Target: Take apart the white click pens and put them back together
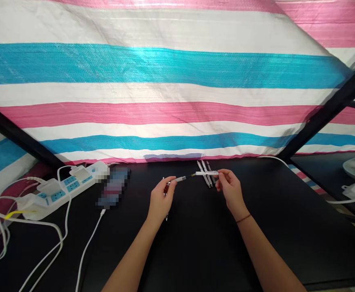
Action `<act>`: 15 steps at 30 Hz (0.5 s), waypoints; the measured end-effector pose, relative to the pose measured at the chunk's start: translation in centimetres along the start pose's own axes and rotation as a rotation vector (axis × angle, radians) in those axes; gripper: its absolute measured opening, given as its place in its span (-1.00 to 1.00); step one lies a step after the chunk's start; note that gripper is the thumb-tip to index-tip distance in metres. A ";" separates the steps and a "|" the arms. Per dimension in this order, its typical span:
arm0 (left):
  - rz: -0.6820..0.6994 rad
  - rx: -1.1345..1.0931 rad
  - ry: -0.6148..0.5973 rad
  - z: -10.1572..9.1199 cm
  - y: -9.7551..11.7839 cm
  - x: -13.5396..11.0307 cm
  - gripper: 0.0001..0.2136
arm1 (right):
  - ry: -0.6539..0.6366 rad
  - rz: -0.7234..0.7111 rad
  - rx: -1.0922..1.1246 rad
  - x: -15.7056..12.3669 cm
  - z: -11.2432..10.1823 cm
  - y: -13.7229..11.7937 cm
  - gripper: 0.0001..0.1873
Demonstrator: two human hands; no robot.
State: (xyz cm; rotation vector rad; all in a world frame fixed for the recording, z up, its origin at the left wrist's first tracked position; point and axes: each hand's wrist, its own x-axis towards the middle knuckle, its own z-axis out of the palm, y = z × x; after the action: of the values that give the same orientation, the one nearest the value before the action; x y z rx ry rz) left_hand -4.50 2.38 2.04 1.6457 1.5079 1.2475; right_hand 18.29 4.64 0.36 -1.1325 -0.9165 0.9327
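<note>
Left hand (162,197) pinches grey pen grip (181,179); right hand (231,192) pinches white pen barrel (204,173) at its outer end. Dark refill (190,175) between fingertips. Probably light, stiff, slick; refill likely bends, grip plastic.

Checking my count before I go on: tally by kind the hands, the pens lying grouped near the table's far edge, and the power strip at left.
Hands: 2 (left hand, right hand)
Grouped pens: 3
Power strip: 1
Total: 6

Striped sheeting (165,67) behind black table (198,247); dark posts (326,114) slanting.
</note>
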 end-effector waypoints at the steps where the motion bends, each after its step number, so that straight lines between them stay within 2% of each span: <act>1: 0.001 0.001 -0.011 0.1 -0.1 0.0 -0.69 | -0.013 -0.004 -0.008 0.0 0.0 0.0 -0.76; 10: 0.082 0.022 -0.102 0.3 -0.2 -0.1 -0.65 | -0.086 -0.037 -0.049 -0.2 0.4 0.3 -0.74; 15: 0.049 0.000 -0.126 0.3 0.0 -0.2 -0.65 | -0.097 -0.048 -0.061 -0.3 0.5 0.1 -0.72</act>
State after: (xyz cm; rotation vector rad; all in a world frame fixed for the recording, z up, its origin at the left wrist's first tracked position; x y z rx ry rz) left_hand -4.18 2.24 1.85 1.7366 1.3990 1.1461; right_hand 17.74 4.47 0.34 -1.1203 -1.0530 0.9326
